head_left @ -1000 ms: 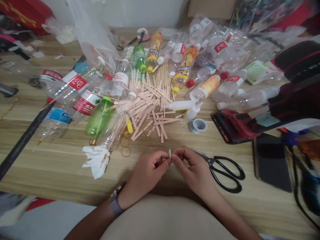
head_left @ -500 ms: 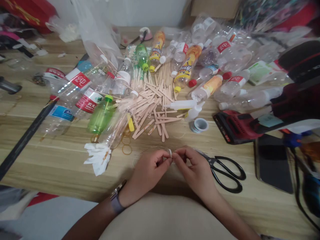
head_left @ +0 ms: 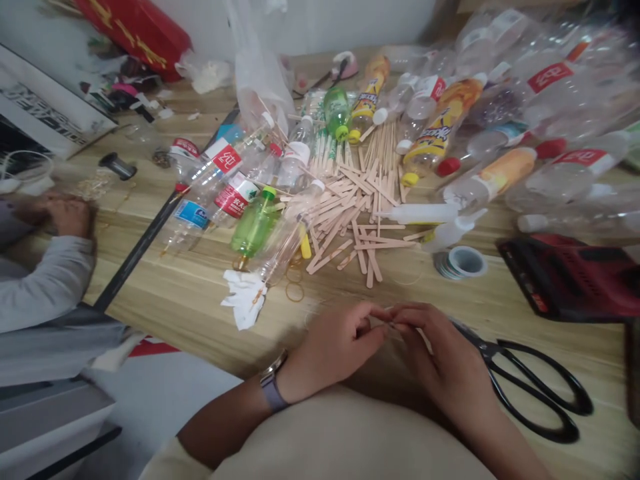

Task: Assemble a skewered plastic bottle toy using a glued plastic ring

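Note:
My left hand (head_left: 335, 347), with a watch (head_left: 270, 388) on its wrist, and my right hand (head_left: 445, 360) meet fingertip to fingertip just above the wooden table (head_left: 190, 300), near its front edge. Both pinch a small white piece (head_left: 391, 325), which the fingers almost wholly hide. Black scissors (head_left: 537, 387) lie shut on the table right of my right hand, their blades running under it. Just beyond my hands lie rubber bands (head_left: 295, 291) and a heap of flat wooden sticks (head_left: 350, 220).
Many plastic bottles, among them a green one (head_left: 255, 227), crowd the table's middle and back. A tape roll (head_left: 463, 261), a red tool (head_left: 570, 273), a long black rod (head_left: 145, 237) and white paper scraps (head_left: 245, 301) lie around. Another person's grey sleeve (head_left: 45, 280) rests at the left.
The view has swung left and closer, bringing another person's arm into sight. My hands stay joined at the fingertips; the white piece, plainly seen before, is now nearly covered.

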Motion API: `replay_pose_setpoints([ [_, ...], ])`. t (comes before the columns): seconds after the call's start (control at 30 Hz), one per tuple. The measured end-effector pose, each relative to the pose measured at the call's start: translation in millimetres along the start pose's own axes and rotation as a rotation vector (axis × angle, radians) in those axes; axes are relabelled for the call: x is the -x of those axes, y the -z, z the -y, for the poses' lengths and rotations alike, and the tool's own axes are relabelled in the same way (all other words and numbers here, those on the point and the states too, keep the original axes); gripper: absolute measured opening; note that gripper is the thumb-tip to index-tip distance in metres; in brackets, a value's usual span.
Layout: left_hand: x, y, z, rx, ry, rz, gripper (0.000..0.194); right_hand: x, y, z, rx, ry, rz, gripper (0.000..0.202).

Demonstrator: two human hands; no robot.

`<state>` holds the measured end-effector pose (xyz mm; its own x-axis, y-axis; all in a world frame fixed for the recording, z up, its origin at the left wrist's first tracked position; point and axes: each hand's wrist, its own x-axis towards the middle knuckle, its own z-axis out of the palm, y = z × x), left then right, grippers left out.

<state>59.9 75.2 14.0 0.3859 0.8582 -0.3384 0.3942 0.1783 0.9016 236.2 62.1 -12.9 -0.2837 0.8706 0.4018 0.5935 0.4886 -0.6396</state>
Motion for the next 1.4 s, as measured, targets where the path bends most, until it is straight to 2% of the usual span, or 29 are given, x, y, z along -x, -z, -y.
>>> replay_pose_setpoints([
  [0.1,1.6,1.0,0.1,-0.064,-0.014,-0.070,0.024,-0.2,-1.6,-1.2,0.011,-0.002,-0.005,0.013],
  [0.2,1.0,0.6,3.0,-0.040,0.007,-0.080,0.016,0.1,-0.9,0.0,0.006,-0.010,0.007,0.013],
  [0.43,-7.3,-4.5,7.3,0.513,0.153,0.011,0.021,0.5,1.0,6.4,-0.025,0.006,0.033,0.016],
  [0.53,-9.4,-6.3,8.3,0.652,0.193,0.034,0.024,-0.2,-1.3,8.3,-0.028,0.015,0.040,0.017],
  [0.67,-9.5,-7.2,8.6,0.606,0.199,0.026,0.023,1.7,-3.6,9.8,-0.016,-0.038,0.050,0.019],
  [0.8,-8.3,-6.7,6.7,0.471,0.153,0.061,0.021,4.6,-4.2,12.1,-0.051,-0.192,0.068,0.019],
  [1.03,-6.2,-3.7,11.4,0.211,0.056,0.109,0.021,0.3,-2.3,18.2,-0.351,-0.489,0.134,0.015],
  [1.17,-6.5,-3.1,10.8,0.257,0.067,0.126,0.022,-0.1,-1.3,18.3,-0.506,-0.631,0.147,0.023],
  [1.3,-7.7,-3.5,8.3,0.433,0.141,0.045,0.023,-1.1,-1.5,15.9,-0.491,-0.609,0.064,0.025],
  [1.4,-7.9,-3.5,8.9,0.419,0.147,-0.005,0.023,-3.2,-0.8,15.3,-0.412,-0.549,0.090,0.021],
])
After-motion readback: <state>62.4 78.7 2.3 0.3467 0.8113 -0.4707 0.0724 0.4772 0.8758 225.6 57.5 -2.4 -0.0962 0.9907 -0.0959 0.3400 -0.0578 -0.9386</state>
